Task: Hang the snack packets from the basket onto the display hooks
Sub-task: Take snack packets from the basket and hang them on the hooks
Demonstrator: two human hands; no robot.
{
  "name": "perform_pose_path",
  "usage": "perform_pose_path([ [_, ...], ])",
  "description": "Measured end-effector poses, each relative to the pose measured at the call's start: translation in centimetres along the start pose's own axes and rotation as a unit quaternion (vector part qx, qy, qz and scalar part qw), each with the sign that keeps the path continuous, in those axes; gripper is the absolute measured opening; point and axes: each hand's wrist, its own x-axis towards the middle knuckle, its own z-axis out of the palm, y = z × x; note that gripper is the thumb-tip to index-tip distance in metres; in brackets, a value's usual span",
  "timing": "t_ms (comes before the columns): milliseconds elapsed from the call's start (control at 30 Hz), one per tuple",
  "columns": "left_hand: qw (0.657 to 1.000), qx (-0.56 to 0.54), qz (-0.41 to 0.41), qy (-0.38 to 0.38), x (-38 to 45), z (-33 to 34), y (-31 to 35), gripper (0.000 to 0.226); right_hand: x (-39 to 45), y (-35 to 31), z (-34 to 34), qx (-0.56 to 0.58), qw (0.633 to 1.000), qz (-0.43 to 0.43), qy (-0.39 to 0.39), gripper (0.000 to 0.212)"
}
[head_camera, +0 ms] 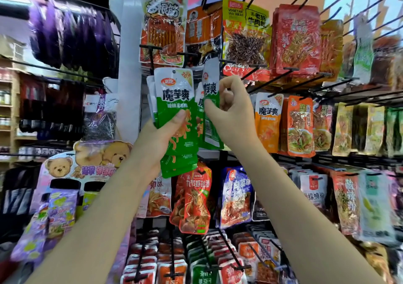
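1. The left hand [159, 137] grips a stack of green-and-white packets [176, 109], thumb curled across the front, raised before the rack.
2. The right hand [231, 113] pinches a single green packet [210, 92] between thumb and curled fingers, just beside the stack.
3. That packet's top lies near a black hook [226, 61], beneath the yellow packet [245, 33].

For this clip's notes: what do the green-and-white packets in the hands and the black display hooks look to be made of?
Green-and-white packets held by the left hand, and the single packet pinched by the right hand: apparently glossy printed plastic film, going by the sheen and soft bending.

Display hooks: probably metal wire with a black coating, thin, straight and rigid; the coating type cannot be told.
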Motion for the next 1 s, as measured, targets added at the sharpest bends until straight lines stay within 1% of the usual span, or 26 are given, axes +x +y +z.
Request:
perform_pose_path([
  [67,1.000,-0.004,0.007,0.003,0.0,-0.2,0.0,0.043,0.1,0.0,0.4,0.013,1.000,0.007,-0.014,0.021],
  [133,1.000,-0.015,0.012,-0.005,-0.2,-0.2,0.0,0.028,0.0,0.1,0.9,0.043,0.997,0.039,-0.048,0.011],
  [167,1.000,-0.018,0.013,-0.009,-0.3,-0.3,0.0,0.026,-0.1,0.2,1.1,0.058,0.994,0.064,-0.061,0.015],
  [233,1.000,-0.016,0.018,-0.017,-0.2,-0.4,0.0,0.038,-0.1,0.5,1.3,0.069,0.991,0.089,-0.070,0.021],
  [267,1.000,-0.015,0.019,-0.019,-0.2,-0.5,0.0,0.043,0.0,0.7,1.3,0.049,0.994,0.077,-0.066,0.019],
  [367,0.999,-0.017,0.022,-0.028,-0.2,-0.4,0.0,0.044,0.2,1.0,1.0,-0.039,0.997,0.032,-0.050,0.013],
  [433,0.999,-0.012,0.017,-0.032,-0.2,-0.4,0.1,0.049,0.3,0.9,0.8,-0.049,0.997,0.028,-0.053,0.018],
  [467,0.999,-0.011,0.014,-0.036,-0.1,-0.5,0.0,0.048,0.3,0.8,0.8,-0.031,0.996,0.032,-0.071,0.022],
  [533,0.999,-0.012,0.002,-0.034,0.1,-0.6,-0.1,0.040,0.2,0.7,0.7,0.026,0.991,0.060,-0.118,0.034],
  [567,1.000,-0.010,-0.005,-0.029,0.2,-0.6,-0.1,0.035,0.1,0.7,0.7,0.051,0.988,0.073,-0.126,0.039],
  [600,1.000,-0.008,-0.009,-0.024,0.2,-0.6,-0.2,0.030,0.1,0.8,0.7,0.070,0.987,0.082,-0.118,0.042],
  [667,1.000,-0.004,-0.016,-0.024,0.3,-0.5,-0.3,0.023,0.3,1.1,0.5,0.097,0.989,0.084,-0.072,0.042],
  [733,0.999,0.003,-0.025,-0.022,0.4,-0.6,-0.3,0.023,0.6,1.3,-0.2,0.111,0.990,0.084,-0.024,0.041],
  [800,0.999,0.010,-0.034,-0.020,0.4,-0.6,-0.2,0.027,1.1,1.5,-1.0,0.101,0.991,0.092,0.004,0.042],
  [933,0.998,0.002,-0.051,-0.025,0.1,-0.5,0.1,0.027,2.0,2.3,-1.7,0.051,0.994,0.091,0.016,0.045],
  [1000,0.998,0.005,-0.058,-0.026,0.2,-0.5,0.2,0.035,2.3,2.7,-1.5,0.041,0.995,0.089,0.019,0.040],
])
